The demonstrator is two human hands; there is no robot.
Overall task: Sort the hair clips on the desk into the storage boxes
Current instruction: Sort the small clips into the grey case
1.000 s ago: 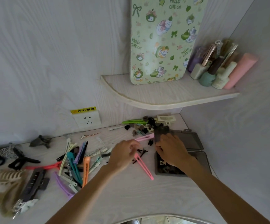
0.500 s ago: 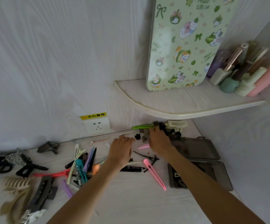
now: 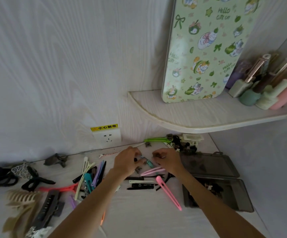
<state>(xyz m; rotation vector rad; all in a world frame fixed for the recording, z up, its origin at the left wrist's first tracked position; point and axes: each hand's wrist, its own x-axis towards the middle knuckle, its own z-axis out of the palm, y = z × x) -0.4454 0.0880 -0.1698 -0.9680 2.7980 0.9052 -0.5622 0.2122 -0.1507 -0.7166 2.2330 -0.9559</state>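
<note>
Pale wood-grain desk [image 3: 139, 219] set in a corner, same pale grain on the back wall and on the right-hand wall. White wall socket [image 3: 107, 137] with a yellow warning label sits just above the desk's back edge. Curved corner shelf [image 3: 190, 117] overhangs the desk's far right; on it stand a green cartoon-cat printed panel [image 3: 206, 48] and a cluster of cosmetic bottles [image 3: 263, 83]. Open desk surface lies near the front edge, between the two forearms and below them. Smoky translucent hinged storage box [image 3: 228, 194] lies open at the right, close to the side wall, a few small dark clips in its nearer half. Left hand [image 3: 126, 163] is down on the desk, fingers curled, pinching at a small teal clip [image 3: 148, 162]; grip partly hidden. Right hand [image 3: 169, 160] beside it, fingers curled around something small and dark; what it is cannot be made out. Light pink clip [image 3: 152, 171] lies under the right hand; long hot-pink duckbill clip [image 3: 169, 193] slants toward the front just left of the box. Black flat clips [image 3: 142, 185] lie between the forearms. Far pile under the shelf: green long clip [image 3: 156, 140] and dark small clips [image 3: 184, 146]. Left of the arms, a heap of coloured duckbill clips [image 3: 91, 179], a coral clip [image 3: 60, 188], beige claw clips [image 3: 22, 201], black claw clip [image 3: 36, 182], grey claw clip [image 3: 56, 160] by the wall.
</note>
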